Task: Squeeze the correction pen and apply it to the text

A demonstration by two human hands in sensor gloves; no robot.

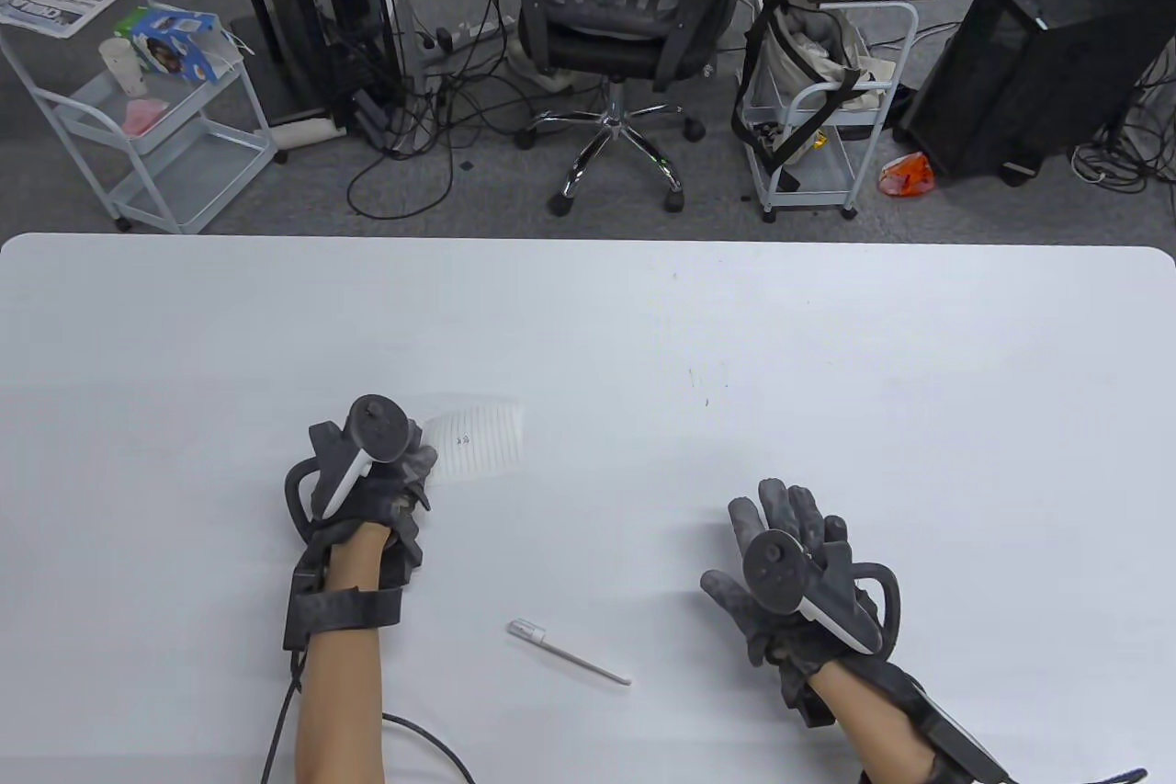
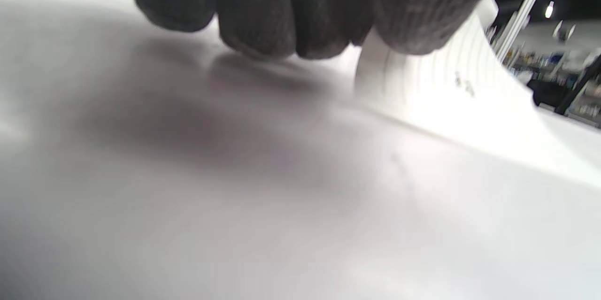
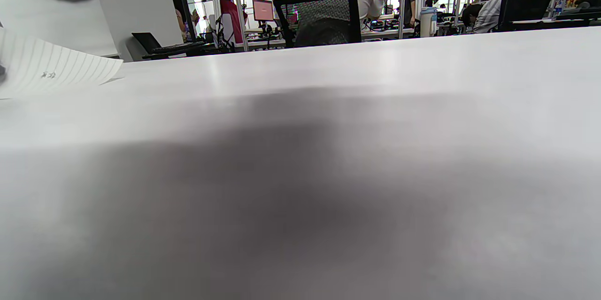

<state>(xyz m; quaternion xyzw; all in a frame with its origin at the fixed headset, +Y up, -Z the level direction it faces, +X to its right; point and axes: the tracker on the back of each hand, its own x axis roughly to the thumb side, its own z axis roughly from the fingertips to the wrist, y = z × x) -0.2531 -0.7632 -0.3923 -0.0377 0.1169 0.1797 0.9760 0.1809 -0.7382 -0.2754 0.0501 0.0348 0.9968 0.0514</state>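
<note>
While the left hand (image 1: pixel 367 490) pinches the small lined white paper sheet (image 1: pixel 478 439) by its edge, fingers clamped, the right hand (image 1: pixel 790 573) hovers, fingers spread. The slim white correction pen (image 1: pixel 568 652) lies between them, untouched.

Beyond the white table (image 1: pixel 827 343), on grey carpet, an office chair (image 1: pixel 614 21) stands at centre. Left of it are a black computer tower (image 1: pixel 317 3) and a white cart (image 1: pixel 156 122) carrying a cup (image 1: pixel 121 67) and a box (image 1: pixel 176 41). To the right, a second cart (image 1: pixel 818 131) holds a bag (image 1: pixel 813 53); another black tower (image 1: pixel 1038 67) stands further right.
</note>
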